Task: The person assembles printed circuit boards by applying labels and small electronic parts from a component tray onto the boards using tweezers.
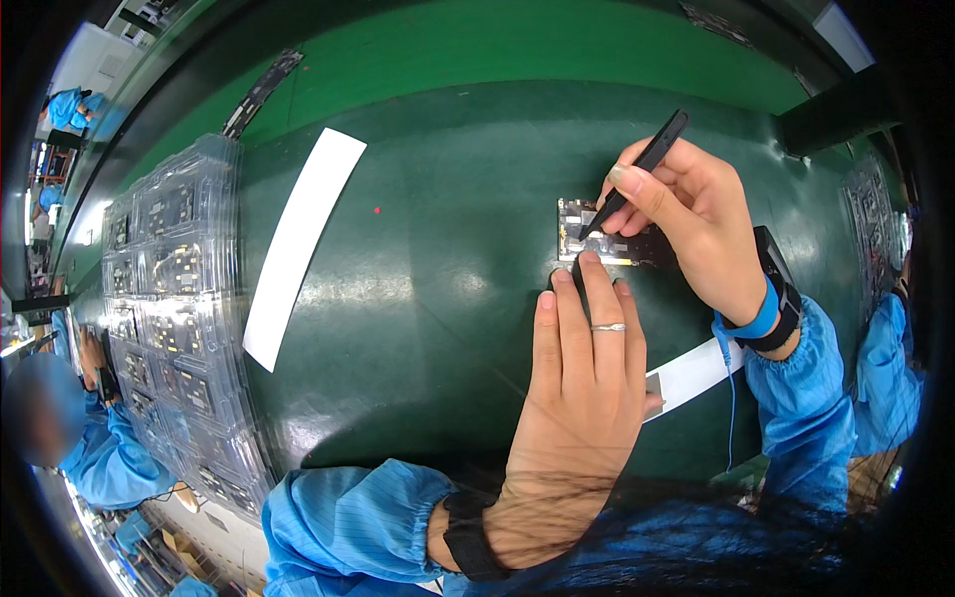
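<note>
Clear plastic trays (174, 298) are lying in a stack or row along the left side of the dark green table (418, 328), running from far to near. Each tray is divided into small compartments, and most compartments are holding a small dark electronic part; finer detail is too small to tell.

Right of centre, a small rectangular circuit board (609, 237) is lying flat on the table, its long axis running left to right. The left hand (587, 398) is resting flat on the table just near of the board, fingers straight and close together, pointing far; the fingertips (589, 261) are touching the board's near edge, pressing on it without closing around it. A ring is sitting on one finger.

The right hand (696, 224) is hovering over the board's right end, its grip clamped on a slim black tool (637, 169) held like a pen. The tool is slanting from upper right down to lower left, its tip touching the board's left part.

A long white strip (298, 244) is lying left of the board, well apart. Another white strip (696, 373) is lying under the right wrist. Both forearms are wearing blue sleeves and wrist straps.
</note>
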{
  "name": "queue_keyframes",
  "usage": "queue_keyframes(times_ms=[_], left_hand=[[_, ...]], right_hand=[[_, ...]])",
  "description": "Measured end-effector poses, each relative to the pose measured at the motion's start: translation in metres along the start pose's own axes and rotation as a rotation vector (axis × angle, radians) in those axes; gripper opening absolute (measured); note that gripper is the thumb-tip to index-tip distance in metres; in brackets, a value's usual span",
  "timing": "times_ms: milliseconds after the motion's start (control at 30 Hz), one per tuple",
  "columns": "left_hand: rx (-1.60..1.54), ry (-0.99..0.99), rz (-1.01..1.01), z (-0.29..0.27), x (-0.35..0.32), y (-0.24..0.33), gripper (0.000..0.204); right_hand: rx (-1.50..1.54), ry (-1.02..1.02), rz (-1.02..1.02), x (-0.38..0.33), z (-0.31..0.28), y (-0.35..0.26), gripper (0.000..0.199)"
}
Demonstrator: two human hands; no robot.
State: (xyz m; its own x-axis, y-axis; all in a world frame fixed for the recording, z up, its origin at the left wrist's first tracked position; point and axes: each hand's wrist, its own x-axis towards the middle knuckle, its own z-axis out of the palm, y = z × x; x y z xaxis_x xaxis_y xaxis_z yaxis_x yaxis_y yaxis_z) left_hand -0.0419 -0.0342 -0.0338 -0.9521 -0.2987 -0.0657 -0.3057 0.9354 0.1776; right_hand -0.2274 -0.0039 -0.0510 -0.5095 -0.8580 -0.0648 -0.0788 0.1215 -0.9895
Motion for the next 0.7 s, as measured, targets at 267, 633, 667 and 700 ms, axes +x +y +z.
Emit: queue_keyframes(times_ms=[267,633,667,700], left_hand=[[0.013,-0.006,0.002,-0.0012,0.0009,-0.0002,0.094],[-0.03,0.024,-0.014,-0.0021,0.003,-0.0026,0.094],[-0.072,0.041,-0.025,-0.0025,0.004,-0.0031,0.094],[-0.071,0.04,-0.024,-0.0036,0.0051,-0.0041,0.094]], right_hand=[[0.013,-0.01,0.018,0.0012,-0.001,-0.0001,0.023],[-0.006,0.013,-0.003,0.0002,0.0023,0.0,0.02],[-0.005,0.014,-0.003,-0.001,0.0022,0.0003,0.02],[-0.001,0.02,-0.001,-0.0019,0.0026,0.0006,0.02]])
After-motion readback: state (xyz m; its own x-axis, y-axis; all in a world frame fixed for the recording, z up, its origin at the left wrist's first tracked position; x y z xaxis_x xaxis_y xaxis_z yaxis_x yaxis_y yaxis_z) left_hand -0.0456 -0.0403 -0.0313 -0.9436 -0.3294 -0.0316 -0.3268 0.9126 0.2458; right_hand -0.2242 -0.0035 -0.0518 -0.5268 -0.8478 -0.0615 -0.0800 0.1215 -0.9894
